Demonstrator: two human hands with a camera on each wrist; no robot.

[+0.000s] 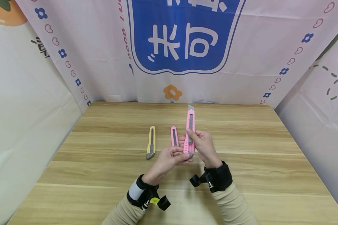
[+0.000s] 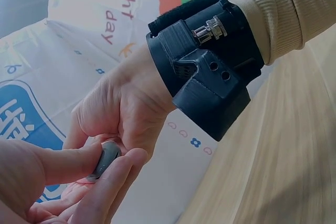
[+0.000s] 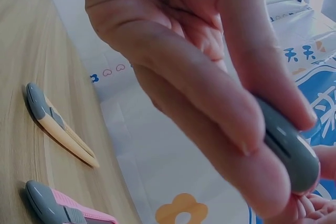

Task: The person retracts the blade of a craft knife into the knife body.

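A pink utility knife [image 1: 190, 120] with a grey end cap [image 2: 106, 158] stands tip-up between both hands, its blade [image 1: 191, 107] showing at the top. My left hand [image 1: 169, 159] pinches the grey cap at its lower end. My right hand [image 1: 205, 147] grips the knife's body from the right, with the thumb on the grey strip along its front. Behind the left fingers lies a second pink utility knife [image 1: 173, 136], its lower part hidden in the head view. Left of it rests a yellow utility knife [image 1: 151, 142] with a grey end, blade out of sight.
The knives lie on a wood-grain table [image 1: 101, 175]. A printed cloth [image 1: 107, 62] hangs behind the table's back edge, with more cloth at both sides. Each wrist wears a black camera band [image 1: 218, 176].
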